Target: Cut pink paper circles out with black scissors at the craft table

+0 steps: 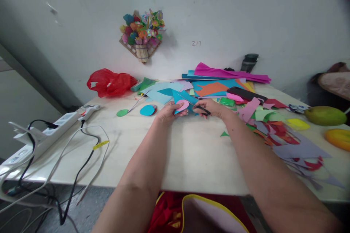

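My left hand (171,110) pinches a pink paper oval (182,106) laid against a sheet of blue paper (180,95). In my right hand (212,107) is a pair of scissors (201,109) with black handles. Its blades reach left toward the blue paper; whether they are apart is too small to tell. Left of my hands, a blue paper circle (147,110) lies on the table with a reddish piece showing at its edge. Farther left is a green paper circle (122,113).
Sheets of coloured paper (210,89) and a dark phone (247,94) lie behind my right hand. Paper scraps (276,131) cover the right side, near a green mango-like fruit (325,115). A red plastic bag (111,83) sits back left; a power strip (51,131) with cables runs along the left.
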Available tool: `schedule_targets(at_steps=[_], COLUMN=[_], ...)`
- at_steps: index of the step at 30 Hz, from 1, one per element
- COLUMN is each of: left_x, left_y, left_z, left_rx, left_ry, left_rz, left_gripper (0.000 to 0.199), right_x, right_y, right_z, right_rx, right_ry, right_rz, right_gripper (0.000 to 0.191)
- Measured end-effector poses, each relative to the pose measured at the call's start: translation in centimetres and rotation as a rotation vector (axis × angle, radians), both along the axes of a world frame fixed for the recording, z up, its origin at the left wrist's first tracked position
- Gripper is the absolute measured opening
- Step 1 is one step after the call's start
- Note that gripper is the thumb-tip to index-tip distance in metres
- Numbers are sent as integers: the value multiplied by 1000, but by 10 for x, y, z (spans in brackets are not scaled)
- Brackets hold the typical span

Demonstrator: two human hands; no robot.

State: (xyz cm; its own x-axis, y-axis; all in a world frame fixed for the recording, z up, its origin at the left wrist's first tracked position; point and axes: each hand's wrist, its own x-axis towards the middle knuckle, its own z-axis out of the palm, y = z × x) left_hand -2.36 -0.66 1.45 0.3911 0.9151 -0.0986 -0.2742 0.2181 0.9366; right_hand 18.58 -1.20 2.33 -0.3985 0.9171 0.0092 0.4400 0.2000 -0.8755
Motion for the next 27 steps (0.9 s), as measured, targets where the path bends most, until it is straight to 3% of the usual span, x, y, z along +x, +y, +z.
schedule_targets(at_steps=[27], left_x=[-5], left_y=[8], left_z=[-6], left_rx=[-13], left_ry=[-16], left_rz=[-48], left_gripper=[11], right_x=[2], right_y=[1], right_z=[0], right_rx=[7], right_ry=[10], right_rz=[18], right_gripper=[36])
